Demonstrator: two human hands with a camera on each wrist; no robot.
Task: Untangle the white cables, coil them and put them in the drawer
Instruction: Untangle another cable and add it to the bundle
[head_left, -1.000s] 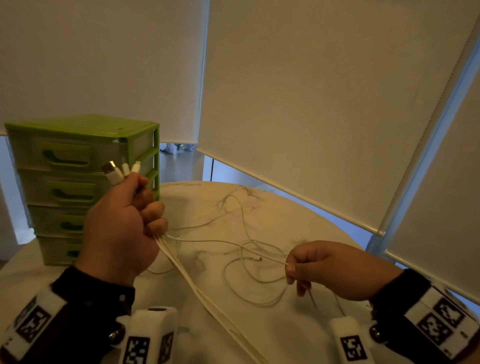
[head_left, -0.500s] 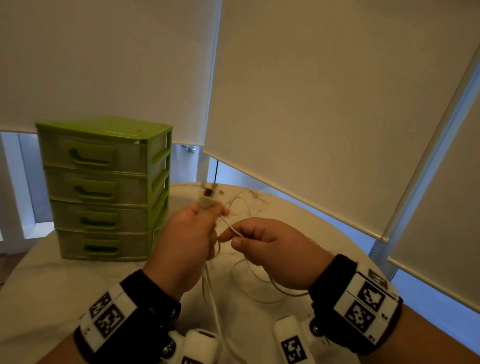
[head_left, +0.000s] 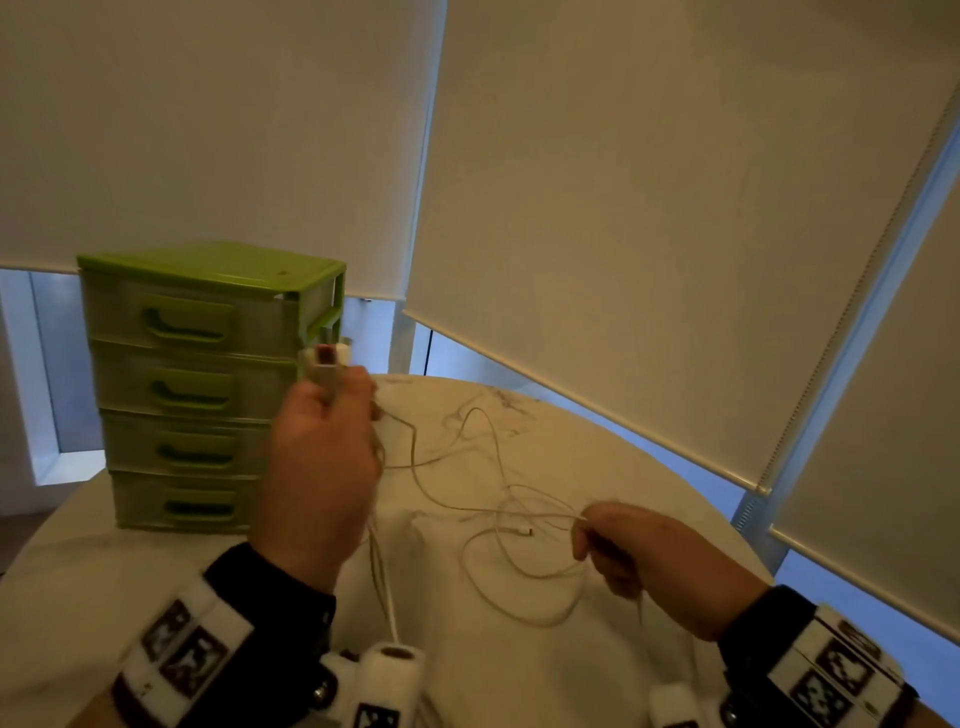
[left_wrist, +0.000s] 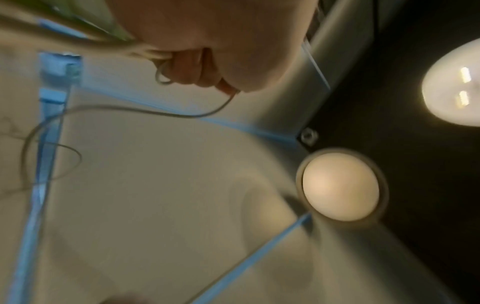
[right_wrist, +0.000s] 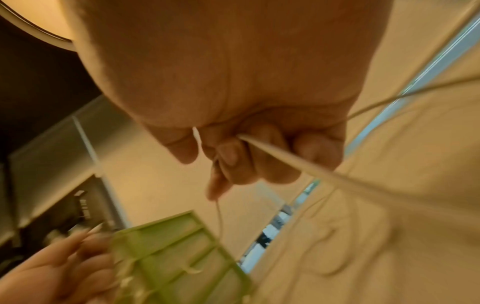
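Observation:
Thin white cables (head_left: 498, 514) lie in loose tangled loops on the round marble table (head_left: 597, 457). My left hand (head_left: 332, 447) is raised in front of the green drawer unit (head_left: 192, 384) and grips a bundle of cable ends, with the plugs (head_left: 327, 356) sticking up above the fist. Strands hang from that fist toward the table's near edge. My right hand (head_left: 613, 540), low at the right, pinches one cable strand (right_wrist: 272, 150) between curled fingers. All drawers look shut.
The green unit of several drawers stands at the table's left rear. Roller blinds (head_left: 649, 208) hang close behind the table. A round lamp (left_wrist: 340, 186) shows in the left wrist view.
My hands were close together half a second ago. The right hand has moved right and down along a cable; the left hand has risen toward the drawer unit.

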